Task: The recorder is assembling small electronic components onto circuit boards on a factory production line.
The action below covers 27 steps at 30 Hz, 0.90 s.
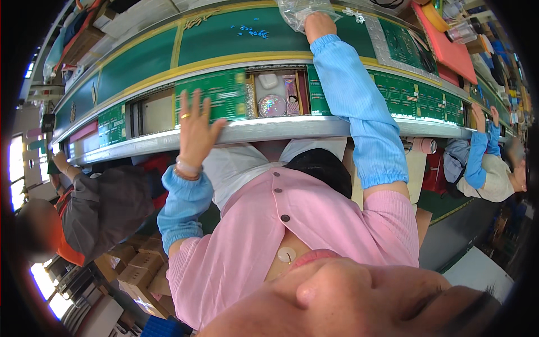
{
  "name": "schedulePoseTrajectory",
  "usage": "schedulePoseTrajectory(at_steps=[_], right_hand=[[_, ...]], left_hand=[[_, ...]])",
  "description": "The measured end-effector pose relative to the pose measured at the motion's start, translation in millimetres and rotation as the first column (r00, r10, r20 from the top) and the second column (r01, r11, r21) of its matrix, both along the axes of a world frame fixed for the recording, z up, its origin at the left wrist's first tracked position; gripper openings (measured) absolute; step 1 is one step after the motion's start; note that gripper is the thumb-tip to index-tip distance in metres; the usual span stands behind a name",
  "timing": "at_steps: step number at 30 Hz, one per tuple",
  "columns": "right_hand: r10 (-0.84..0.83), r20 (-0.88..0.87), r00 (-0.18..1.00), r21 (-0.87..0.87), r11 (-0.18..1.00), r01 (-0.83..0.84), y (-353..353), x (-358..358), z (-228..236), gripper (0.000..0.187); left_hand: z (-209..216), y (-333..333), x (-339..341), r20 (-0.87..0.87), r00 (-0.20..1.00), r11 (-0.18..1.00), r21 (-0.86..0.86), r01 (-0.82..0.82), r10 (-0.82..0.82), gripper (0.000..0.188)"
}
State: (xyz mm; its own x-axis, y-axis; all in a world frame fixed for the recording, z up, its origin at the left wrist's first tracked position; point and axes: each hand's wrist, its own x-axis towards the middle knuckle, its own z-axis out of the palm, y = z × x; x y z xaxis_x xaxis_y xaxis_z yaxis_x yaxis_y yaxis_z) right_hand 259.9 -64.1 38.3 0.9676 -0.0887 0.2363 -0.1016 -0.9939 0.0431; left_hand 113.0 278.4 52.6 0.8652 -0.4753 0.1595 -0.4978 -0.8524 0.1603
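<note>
The left hand (196, 124), grip spread, lies over a green board (224, 84) by the metal rail (275, 127) near the surface (135, 55), while the right hand (320, 26) is at a clear bag (291, 12) near blue parts (255, 32), fingertips hidden, so whether that grip pinches anything I cannot tell.

R hand (321, 25): fingertips hidden by the clear bag (289, 13), can't tell what they've got tbh. Bag's cut off up top. Circuit board (229, 90) is blurry + partly covered by L hand (196, 122). Blue bits (260, 34) too small 2 ID.
</note>
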Motion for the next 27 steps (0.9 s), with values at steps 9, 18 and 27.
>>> schedulePoseTrajectory(at_steps=[9, 18, 27], right_hand=[[-0.052, 0.111, 0.992, 0.07, 0.997, 0.044, -7.1, -43.2, 24.5, 0.015], [0.417, 0.237, 0.877, 0.55, 0.686, -0.476, 46.2, -148.0, 25.4, 0.011], [0.603, 0.211, 0.769, 0.379, 0.675, -0.633, 73.7, -143.1, 6.2, 0.015]], left_hand=[[-13.8, -71.9, 157.7, 0.255, 0.964, 0.886, -0.425, 0.187, -0.081, 0.014], [-27.3, -77.7, 194.3, 0.159, 0.972, 0.858, -0.459, 0.23, -0.175, 0.011], [1.7, -32.2, 116.9, -0.257, 0.938, 0.656, -0.753, -0.045, -0.231, 0.015]])
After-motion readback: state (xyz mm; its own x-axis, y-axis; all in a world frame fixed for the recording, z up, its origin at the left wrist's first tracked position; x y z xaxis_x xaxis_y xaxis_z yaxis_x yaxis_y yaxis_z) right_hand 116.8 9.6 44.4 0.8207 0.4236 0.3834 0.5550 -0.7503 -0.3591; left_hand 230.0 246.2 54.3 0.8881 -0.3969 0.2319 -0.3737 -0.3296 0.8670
